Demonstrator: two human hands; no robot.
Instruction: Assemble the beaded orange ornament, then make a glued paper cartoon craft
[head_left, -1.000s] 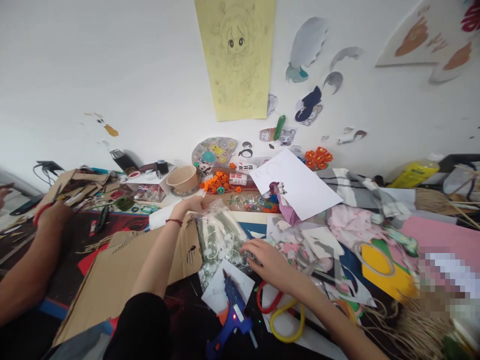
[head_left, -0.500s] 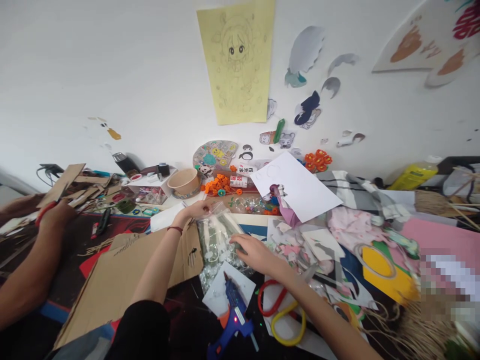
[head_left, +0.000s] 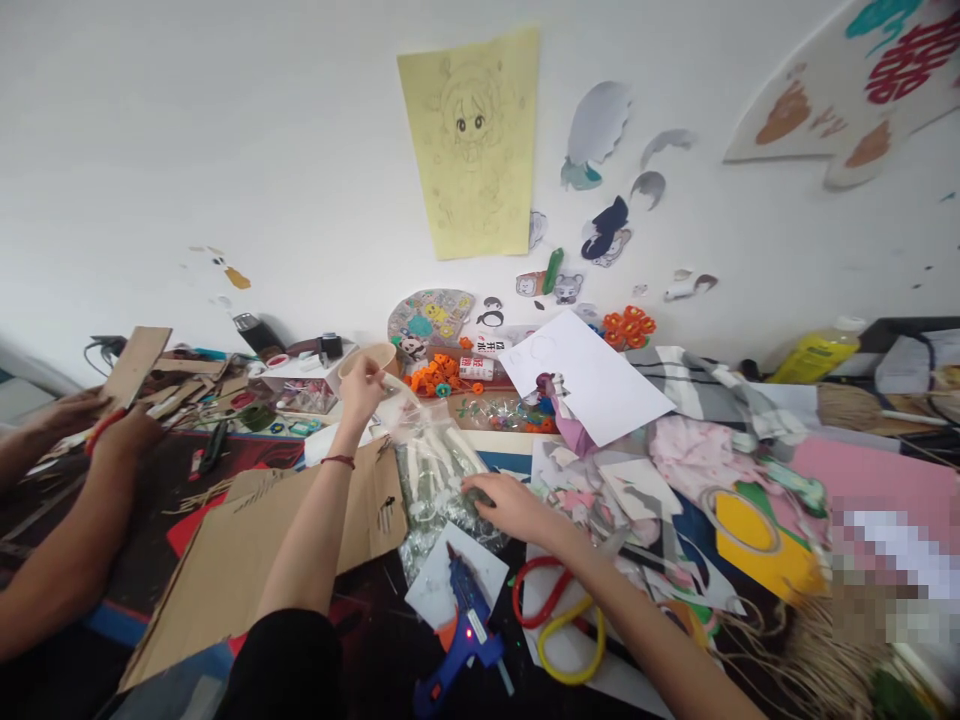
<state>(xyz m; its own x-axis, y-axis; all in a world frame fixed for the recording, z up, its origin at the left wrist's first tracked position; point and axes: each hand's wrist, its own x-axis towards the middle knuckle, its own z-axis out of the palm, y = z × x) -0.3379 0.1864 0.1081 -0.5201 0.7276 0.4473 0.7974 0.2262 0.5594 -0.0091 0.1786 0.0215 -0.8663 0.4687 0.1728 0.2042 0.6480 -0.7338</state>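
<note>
- The left hand (head_left: 363, 388) has its fingers closed on a pale strip (head_left: 403, 388), which slopes down toward the mouth of the clear plastic bag (head_left: 439, 488)
- The right hand (head_left: 511, 506) is apart from the left one, fingers bent at the right side of the bag; whether they pinch the plastic, I cannot tell
- The bag lies between the two hands, with more pale long pieces inside
- Just behind the left hand stands a beige bowl (head_left: 381, 354), and beside it lie orange flowers (head_left: 437, 377)
- Nearer to the person are a blue glue gun (head_left: 468, 628), its nozzle over white paper (head_left: 424, 600), and scissors (head_left: 562, 615) with red and yellow handles
- Under the left forearm there is cardboard (head_left: 221, 565)
- Farther left, a co-worker's hand (head_left: 129, 438) holds red-handled scissors near a cardboard strip (head_left: 137, 365)
</note>
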